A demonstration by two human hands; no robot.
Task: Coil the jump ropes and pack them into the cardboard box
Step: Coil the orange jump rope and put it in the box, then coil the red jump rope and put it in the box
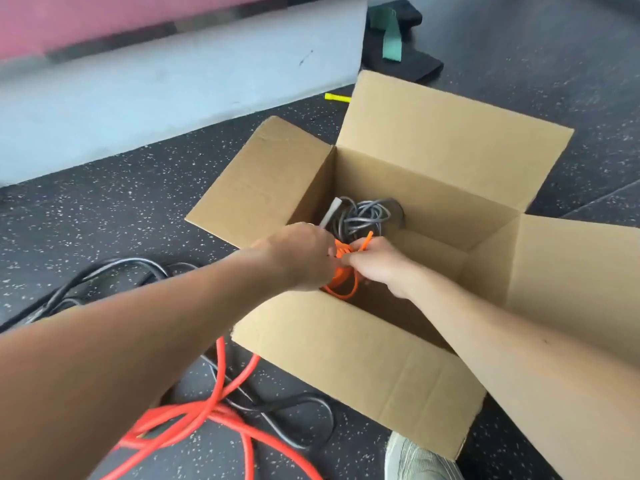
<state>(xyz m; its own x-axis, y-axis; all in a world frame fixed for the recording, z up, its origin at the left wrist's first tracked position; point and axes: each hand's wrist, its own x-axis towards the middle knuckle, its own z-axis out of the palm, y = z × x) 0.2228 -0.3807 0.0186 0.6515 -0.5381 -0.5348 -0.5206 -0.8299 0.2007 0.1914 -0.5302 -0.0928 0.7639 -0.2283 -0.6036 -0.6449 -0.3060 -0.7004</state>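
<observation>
An open cardboard box (pixel 349 358) stands on the floor with its four flaps spread. A coiled grey jump rope (pixel 367 214) lies at its far left bottom. Just above the box's near left part, my left hand (pixel 301 254) and my right hand (pixel 377 261) both grip a coiled orange jump rope (pixel 343 285), its loops hanging below my fingers. A loose red jump rope (pixel 221 414) and a black jump rope (pixel 294 407) lie tangled on the floor left of the box.
The floor is dark speckled rubber (pixel 104 209). A light blue mat (pixel 156 81) lies at the back left, a yellow handle (pixel 337 97) beside it. Black pads with a green strap (pixel 391 36) sit behind the box. My shoe (pixel 415 459) is by the near flap.
</observation>
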